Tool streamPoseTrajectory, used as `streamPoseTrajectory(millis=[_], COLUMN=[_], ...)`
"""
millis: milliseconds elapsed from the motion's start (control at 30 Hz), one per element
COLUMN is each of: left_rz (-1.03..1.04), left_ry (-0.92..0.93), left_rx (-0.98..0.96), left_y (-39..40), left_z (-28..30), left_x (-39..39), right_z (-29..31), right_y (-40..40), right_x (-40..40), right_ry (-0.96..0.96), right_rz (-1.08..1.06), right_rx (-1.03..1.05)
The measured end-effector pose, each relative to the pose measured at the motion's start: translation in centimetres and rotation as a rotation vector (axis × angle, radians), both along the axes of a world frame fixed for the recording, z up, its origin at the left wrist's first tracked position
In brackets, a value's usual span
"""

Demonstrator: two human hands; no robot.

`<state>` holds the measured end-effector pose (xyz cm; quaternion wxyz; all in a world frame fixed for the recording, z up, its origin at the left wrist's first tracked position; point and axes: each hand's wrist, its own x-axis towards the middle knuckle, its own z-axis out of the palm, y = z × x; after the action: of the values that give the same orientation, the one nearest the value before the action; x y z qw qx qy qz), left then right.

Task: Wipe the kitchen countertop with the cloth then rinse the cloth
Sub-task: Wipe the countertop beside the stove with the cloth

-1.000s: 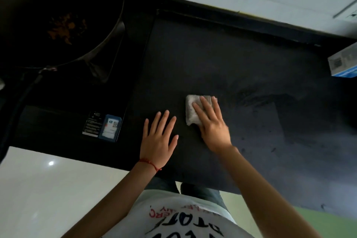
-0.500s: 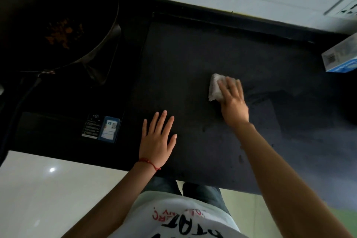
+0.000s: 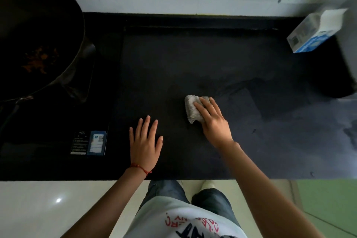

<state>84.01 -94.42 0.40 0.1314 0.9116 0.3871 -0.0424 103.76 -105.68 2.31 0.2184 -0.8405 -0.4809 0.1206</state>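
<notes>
Flat under the right hand point(image 3: 213, 121) lies the cloth point(image 3: 193, 109), the left hand point(image 3: 144, 144) apart.

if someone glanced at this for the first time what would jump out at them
First, the right hand pressing a crumpled grey-white cloth onto the middle of the black stone countertop, with the left hand resting flat beside it. Next, the big dark round wok holding orange food scraps at far left, and the blue-and-white cardboard box at far right near the wall.
</notes>
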Motion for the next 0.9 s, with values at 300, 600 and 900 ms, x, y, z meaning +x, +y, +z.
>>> streamPoseTrajectory(millis=[300,600,900], left_rz=[-0.034,-0.361,-0.707], left_ry=[-0.13,-0.242,-0.129], left_rx=[-0.134,-0.286,-0.39], left_y=[-3.2,-15.7,-34.8], left_z=[1.3,3.6,4.8], left_x=[4.7,12.2,19.1], right_z=[1.7,4.5,4.2], right_y=[-11.6,-29.4,-50.0], right_x=[-0.1,-1.4,-4.8], right_ry=[0.255,0.586,0.663], right_rz=[-0.447,-1.141,-1.603], right_rx=[0.305,0.762,1.027])
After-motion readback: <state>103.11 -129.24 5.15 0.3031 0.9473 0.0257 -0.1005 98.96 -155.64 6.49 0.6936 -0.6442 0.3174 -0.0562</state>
